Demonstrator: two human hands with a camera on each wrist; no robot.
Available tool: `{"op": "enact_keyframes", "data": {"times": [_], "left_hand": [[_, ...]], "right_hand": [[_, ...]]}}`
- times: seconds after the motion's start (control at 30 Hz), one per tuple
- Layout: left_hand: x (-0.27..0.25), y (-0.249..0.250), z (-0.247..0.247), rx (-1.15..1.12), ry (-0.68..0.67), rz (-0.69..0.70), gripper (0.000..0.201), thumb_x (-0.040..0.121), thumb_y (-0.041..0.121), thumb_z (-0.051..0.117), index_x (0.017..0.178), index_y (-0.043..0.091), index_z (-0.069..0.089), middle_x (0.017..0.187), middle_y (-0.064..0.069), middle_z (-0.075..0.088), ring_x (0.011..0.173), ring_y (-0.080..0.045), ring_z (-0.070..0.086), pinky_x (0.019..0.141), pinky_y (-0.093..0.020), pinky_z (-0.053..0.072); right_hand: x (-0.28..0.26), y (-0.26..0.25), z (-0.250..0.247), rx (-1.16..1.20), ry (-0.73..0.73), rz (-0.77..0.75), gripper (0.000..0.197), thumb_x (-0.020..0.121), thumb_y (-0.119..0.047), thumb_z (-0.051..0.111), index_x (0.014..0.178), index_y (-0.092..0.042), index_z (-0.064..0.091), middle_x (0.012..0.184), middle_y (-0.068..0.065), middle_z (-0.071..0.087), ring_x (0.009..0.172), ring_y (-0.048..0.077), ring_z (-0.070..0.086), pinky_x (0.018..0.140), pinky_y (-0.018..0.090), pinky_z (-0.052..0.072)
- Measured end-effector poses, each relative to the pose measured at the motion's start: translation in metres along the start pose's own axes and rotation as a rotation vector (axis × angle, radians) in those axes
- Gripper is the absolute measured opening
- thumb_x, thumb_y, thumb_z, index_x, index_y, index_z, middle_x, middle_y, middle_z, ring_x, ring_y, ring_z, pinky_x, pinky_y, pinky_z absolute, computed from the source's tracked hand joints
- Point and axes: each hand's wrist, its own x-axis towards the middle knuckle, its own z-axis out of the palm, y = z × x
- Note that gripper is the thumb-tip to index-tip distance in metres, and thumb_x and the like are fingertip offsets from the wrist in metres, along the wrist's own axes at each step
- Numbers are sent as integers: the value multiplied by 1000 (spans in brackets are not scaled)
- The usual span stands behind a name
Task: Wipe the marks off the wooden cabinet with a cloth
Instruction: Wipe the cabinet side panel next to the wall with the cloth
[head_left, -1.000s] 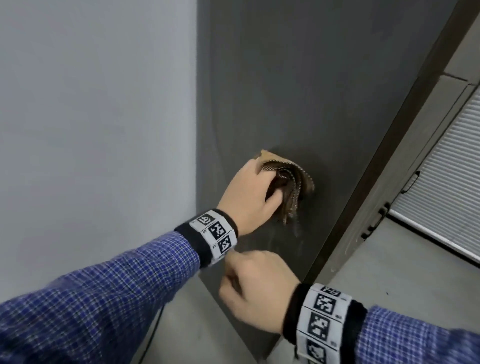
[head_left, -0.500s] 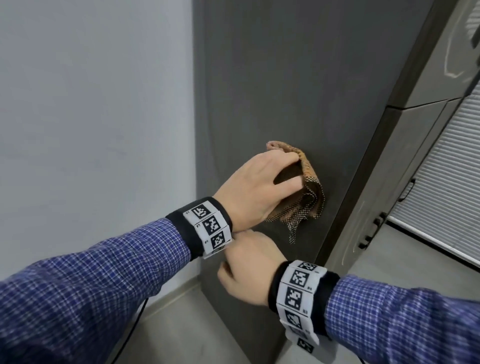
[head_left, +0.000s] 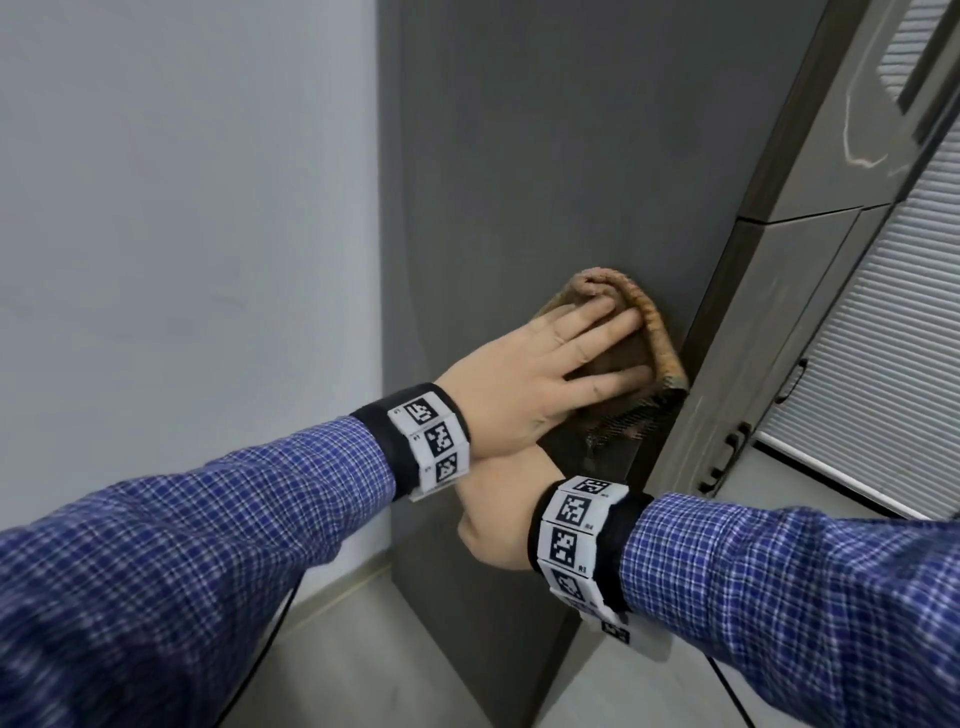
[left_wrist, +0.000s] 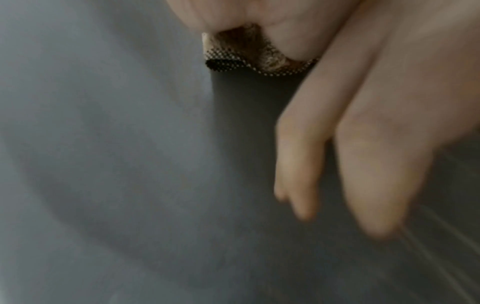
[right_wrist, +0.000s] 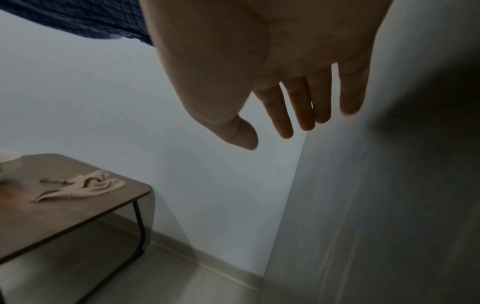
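While one left hand (head_left: 524, 379) presses one cloth (head_left: 644, 332), cabinet (head_left: 545, 156) behind.

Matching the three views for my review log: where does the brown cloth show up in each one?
Head: the cloth is right of centre, pressed flat against the dark cabinet side by the left hand.
Left wrist: top centre, a checked edge peeks out beneath the fingers.
Right wrist: not in it.
Shared landmark: the dark cabinet side, seen in all three.
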Motion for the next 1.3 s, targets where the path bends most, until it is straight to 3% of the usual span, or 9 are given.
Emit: {"op": "enact_keyframes", "data": {"times": [0.13, 0.33, 0.47, 0.6, 0.73, 0.9, 1.07, 1.2, 1.3], "left_hand": [[-23, -19, 0, 48, -78, -63, 40, 90, 8, 64, 129, 9, 57, 151, -31, 39, 143, -49, 31, 121, -55, 24], [13, -4, -9, -2, 42, 3, 58, 93, 7, 55, 149, 18, 44, 158, -26, 31, 148, -46, 22, 121, -59, 18], [-19, -8, 12, -26, 25, -82, 56, 93, 7, 58, 146, 14, 42, 156, -29, 30, 147, -48, 21, 122, -58, 18], [-73, -2, 43, -114, -102, -388, 48, 93, 15, 62, 138, 5, 48, 161, -32, 11, 152, -42, 2, 122, -56, 21], [-90, 5, 61, -344, -91, -753, 67, 98, 23, 55, 154, 9, 21, 166, -13, -12, 155, -30, -9, 125, -42, 14], [-106, -9, 84, -618, -17, -1170, 80, 103, 26, 48, 160, 12, -7, 166, -10, -19, 154, -25, -14, 124, -31, -1], [-126, -8, 115, -849, 70, -1524, 75, 105, 33, 41, 160, 20, -9, 168, -3, -13, 155, -25, 0, 120, -28, 0], [-145, 23, 147, -973, 36, -1775, 70, 105, 39, 34, 159, 30, -10, 169, -5, 1, 147, -39, 30, 123, -40, 21], [-148, 46, 157, -1046, 12, -1845, 68, 105, 37, 33, 159, 34, -10, 169, -11, -1, 149, -40, 24, 124, -42, 17]], "right_hand": [[5, 4, 4, -298, -172, -8, 66, 89, -46, 47, 142, -8, 41, 148, 23, 33, 137, 40, 24, 113, 54, 15], [4, 7, 8, -402, -176, -3, 60, 95, -42, 39, 142, -5, 40, 145, 24, 34, 132, 40, 29, 106, 53, 23], [10, 4, 17, -298, -181, -3, 58, 92, -42, 42, 139, -8, 45, 144, 22, 37, 134, 39, 30, 109, 52, 20], [8, -2, 33, -140, -182, -85, 50, 87, -39, 51, 126, -9, 56, 135, 20, 49, 126, 36, 39, 111, 48, 26], [-1, -1, 22, -267, -283, -83, 58, 91, -42, 47, 138, -8, 48, 144, 22, 41, 134, 39, 31, 115, 53, 15], [5, 24, -43, -420, -230, -29, 61, 93, -49, 39, 142, -13, 44, 149, 19, 35, 138, 37, 27, 114, 59, 9], [20, 48, -76, -632, -259, 103, 67, 93, -53, 33, 152, -21, 28, 162, 16, 2, 146, 42, -11, 105, 74, -9], [17, 34, -52, -680, -250, 148, 74, 95, -54, 27, 155, -14, 9, 162, 18, -9, 141, 51, -21, 104, 75, -9], [17, 30, -40, -684, -238, 148, 75, 96, -53, 22, 155, -11, 4, 161, 20, -12, 139, 53, -23, 104, 75, -9]]}}
